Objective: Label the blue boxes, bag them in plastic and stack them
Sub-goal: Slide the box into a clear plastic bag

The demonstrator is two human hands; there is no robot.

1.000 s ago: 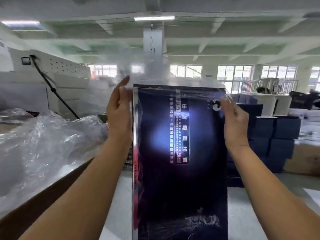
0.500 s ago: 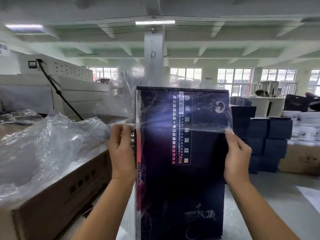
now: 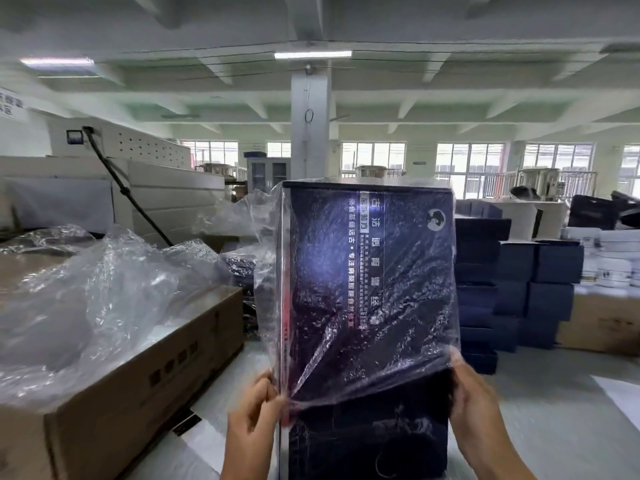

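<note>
**Both hands pinch the bag's hem on an upright blue box**

Each grip is closed on film. The left hand (image 3: 254,407) pinches the lower edge of the plastic bag (image 3: 346,362) at the box's left side, and the right hand (image 3: 474,396) pinches it at the right. The blue box (image 3: 367,271) is upright over the pale bench (image 3: 554,410), its top bagged. A cardboard carton (image 3: 138,375) under loose film (image 3: 86,299) lies left. Stacked blue boxes (image 3: 519,289) stand behind right, with a white pillar (image 3: 310,126) beyond.

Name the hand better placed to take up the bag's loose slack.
Left, probably. The left hand pinches the plastic bag at the left edge of the blue box, directly below where the slack billows out; the right hand holds the snug side.
</note>
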